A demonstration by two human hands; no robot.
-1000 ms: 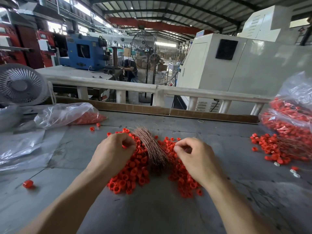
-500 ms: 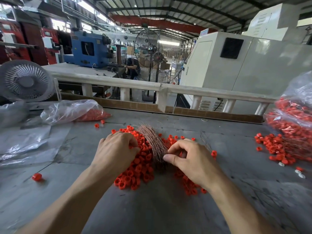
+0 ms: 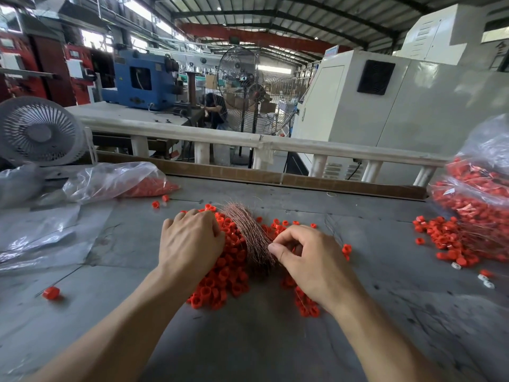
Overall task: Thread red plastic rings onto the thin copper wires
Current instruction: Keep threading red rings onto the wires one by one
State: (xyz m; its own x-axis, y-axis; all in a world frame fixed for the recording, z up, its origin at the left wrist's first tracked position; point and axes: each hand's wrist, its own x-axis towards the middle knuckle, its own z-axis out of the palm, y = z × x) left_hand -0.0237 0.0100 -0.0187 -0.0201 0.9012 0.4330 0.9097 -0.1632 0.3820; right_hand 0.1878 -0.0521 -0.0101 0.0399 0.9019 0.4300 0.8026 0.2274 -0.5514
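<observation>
So much red here: the plastic rings (image 3: 220, 274) heaped mid-table are bright orange-red, and the copper wires (image 3: 248, 232) bundled among them are pinkish brown. The table (image 3: 248, 340) is dull grey with darker scuffs. The clear bag (image 3: 110, 181) at the far left edge shows red through it, same with the bag (image 3: 479, 188) at the right edge. A few white rings (image 3: 484, 279) sit near that one.

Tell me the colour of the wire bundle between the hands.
Coppery reddish-brown; the wire bundle shows best in the head view.
</observation>
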